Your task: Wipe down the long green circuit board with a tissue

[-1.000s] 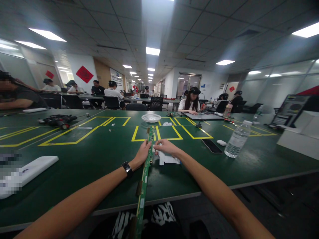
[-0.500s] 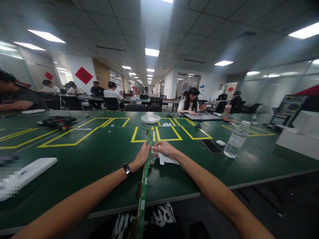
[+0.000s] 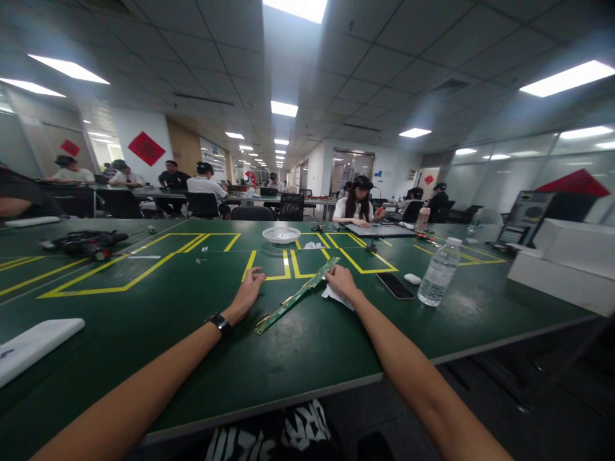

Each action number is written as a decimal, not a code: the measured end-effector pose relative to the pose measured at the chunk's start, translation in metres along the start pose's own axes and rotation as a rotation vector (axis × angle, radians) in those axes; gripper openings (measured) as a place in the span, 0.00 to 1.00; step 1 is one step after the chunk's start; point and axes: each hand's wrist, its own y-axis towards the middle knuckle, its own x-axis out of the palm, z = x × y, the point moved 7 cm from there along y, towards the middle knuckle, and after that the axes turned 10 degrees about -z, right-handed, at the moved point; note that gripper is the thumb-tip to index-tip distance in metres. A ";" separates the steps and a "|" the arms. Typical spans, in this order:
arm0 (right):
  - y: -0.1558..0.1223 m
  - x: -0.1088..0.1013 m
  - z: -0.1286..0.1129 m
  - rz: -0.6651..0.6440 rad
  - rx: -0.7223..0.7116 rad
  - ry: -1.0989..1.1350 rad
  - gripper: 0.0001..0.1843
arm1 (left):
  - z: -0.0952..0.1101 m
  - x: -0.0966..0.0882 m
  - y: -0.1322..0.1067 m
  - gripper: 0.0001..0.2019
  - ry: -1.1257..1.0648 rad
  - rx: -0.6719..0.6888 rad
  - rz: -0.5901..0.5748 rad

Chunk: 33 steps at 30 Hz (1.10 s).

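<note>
A long narrow green circuit board (image 3: 295,295) lies slantwise on the green table (image 3: 158,320), running from near left to far right. My right hand (image 3: 339,280) is closed on the strip's far end, over a white paper scrap (image 3: 336,296). My left hand (image 3: 248,291), with a black watch on the wrist, rests flat on the table just left of the strip, fingers stretched out, not touching it.
A white dish (image 3: 281,235), a black phone (image 3: 395,285), a small white object (image 3: 412,279) and a water bottle (image 3: 437,272) sit beyond and right. White boxes (image 3: 562,262) stand at far right. A white slab (image 3: 33,339) lies near left. Black tools (image 3: 81,242) lie at far left. Other people sit at tables behind.
The strip has swung from pointing straight away, overhanging the table's near edge, to lying slantwise wholly on the table. My left hand let go of it and moved left.
</note>
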 end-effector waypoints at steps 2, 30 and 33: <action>0.003 -0.008 0.017 0.071 0.057 -0.173 0.13 | -0.001 -0.003 0.001 0.21 0.028 -0.001 0.008; -0.001 0.012 -0.012 -0.004 -0.233 -0.376 0.22 | 0.023 0.001 -0.005 0.14 0.055 0.178 -0.027; -0.015 0.024 -0.046 -0.060 -0.402 -0.382 0.22 | 0.026 0.008 -0.005 0.13 0.090 0.237 -0.072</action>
